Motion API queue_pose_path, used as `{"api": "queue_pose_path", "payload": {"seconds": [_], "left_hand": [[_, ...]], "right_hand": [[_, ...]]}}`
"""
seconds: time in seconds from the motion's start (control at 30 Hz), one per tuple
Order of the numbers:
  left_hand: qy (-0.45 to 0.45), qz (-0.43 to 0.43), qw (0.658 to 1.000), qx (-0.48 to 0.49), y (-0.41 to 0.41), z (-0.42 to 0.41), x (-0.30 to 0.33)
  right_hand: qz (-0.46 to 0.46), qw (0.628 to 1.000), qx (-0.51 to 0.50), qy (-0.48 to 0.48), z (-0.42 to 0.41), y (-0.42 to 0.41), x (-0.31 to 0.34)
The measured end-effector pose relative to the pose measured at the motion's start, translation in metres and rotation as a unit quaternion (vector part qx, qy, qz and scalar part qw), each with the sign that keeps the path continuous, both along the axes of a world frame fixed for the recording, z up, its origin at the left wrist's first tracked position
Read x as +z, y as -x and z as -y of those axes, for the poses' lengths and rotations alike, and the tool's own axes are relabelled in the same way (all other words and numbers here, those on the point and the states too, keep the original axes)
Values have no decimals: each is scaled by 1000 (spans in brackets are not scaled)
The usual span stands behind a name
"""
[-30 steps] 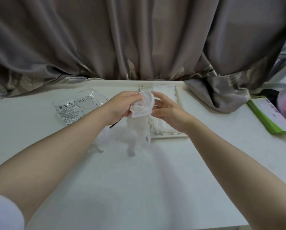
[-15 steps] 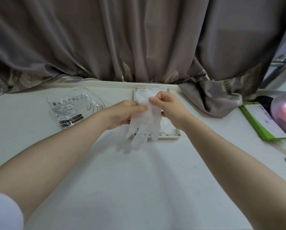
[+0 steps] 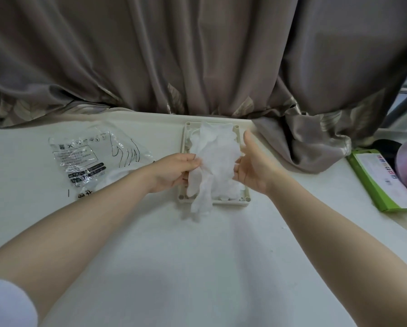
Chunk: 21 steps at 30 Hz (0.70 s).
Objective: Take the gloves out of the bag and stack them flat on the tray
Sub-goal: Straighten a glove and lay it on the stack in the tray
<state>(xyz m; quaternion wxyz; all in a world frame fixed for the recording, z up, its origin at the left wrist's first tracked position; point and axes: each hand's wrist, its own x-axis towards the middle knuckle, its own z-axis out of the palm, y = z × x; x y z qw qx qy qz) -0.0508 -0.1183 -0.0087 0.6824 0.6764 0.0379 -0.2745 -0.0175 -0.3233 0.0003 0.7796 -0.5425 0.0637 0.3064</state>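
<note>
Over tray (image 3: 243,201), hands spread glove (image 3: 215,161).

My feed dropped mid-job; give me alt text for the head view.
Left hand pinches a white glove over the tray, its fingers hanging past the near rim; open right hand touches its other edge. The clear bag lies left.
</note>
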Motion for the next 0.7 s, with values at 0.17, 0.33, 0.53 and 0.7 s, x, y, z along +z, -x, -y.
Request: {"api": "queue_pose_path", "payload": {"seconds": [0.17, 0.33, 0.53, 0.7], "left_hand": [[12, -2, 1000, -13, -24, 7, -12], [-55, 31, 998, 19, -64, 14, -23], [-143, 105, 980, 93, -111, 16, -41], [-367, 212, 906, -5, -123, 13, -56]], "right_hand": [[-29, 999, 46, 1, 8, -20, -25], [84, 996, -7, 36, 6, -67, -36], [179, 966, -12, 185, -14, -123, -45], [283, 857, 78, 425, -25, -149, -66]]}}
